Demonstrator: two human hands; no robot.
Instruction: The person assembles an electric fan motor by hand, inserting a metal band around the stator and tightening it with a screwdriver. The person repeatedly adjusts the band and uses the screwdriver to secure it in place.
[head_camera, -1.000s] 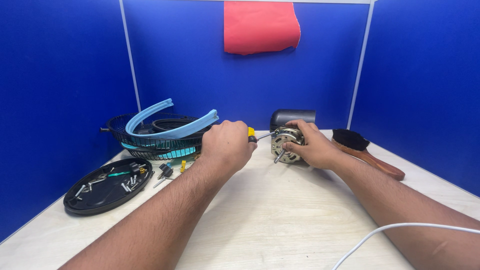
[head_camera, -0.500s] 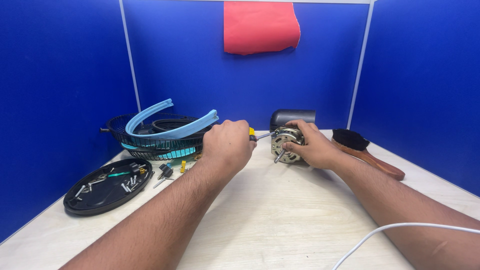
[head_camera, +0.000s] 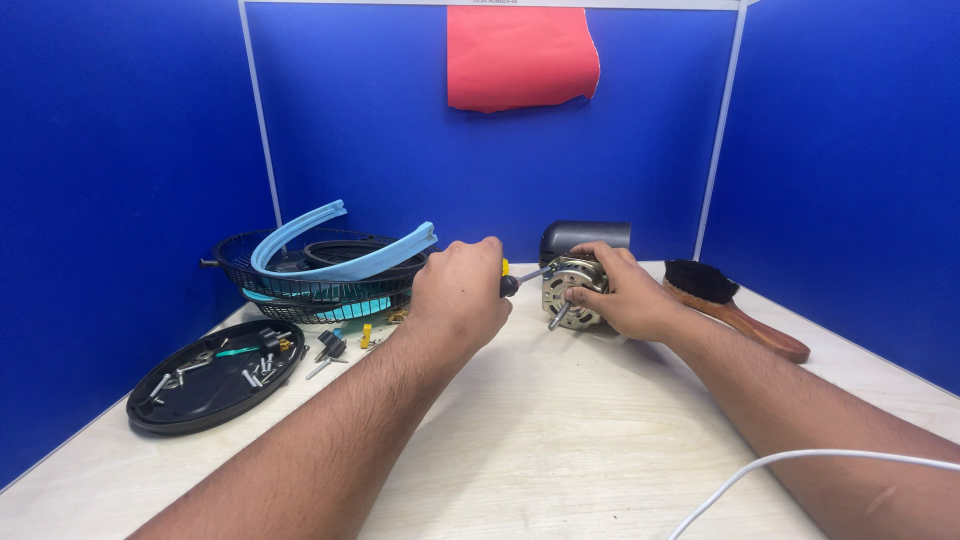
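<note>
Left hand (head_camera: 460, 295) fingers clamp a screwdriver (head_camera: 512, 281) against the motor (head_camera: 572, 290); right hand (head_camera: 625, 295) grips it, red sheet (head_camera: 520, 55) above.

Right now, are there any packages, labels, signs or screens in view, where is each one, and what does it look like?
Red sheet: hung like a sign at the top of the blue back partition, roughly rectangular with a curved lower edge, plain red, no visible print.
Packages, labels, screens: none in view on the table.
</note>
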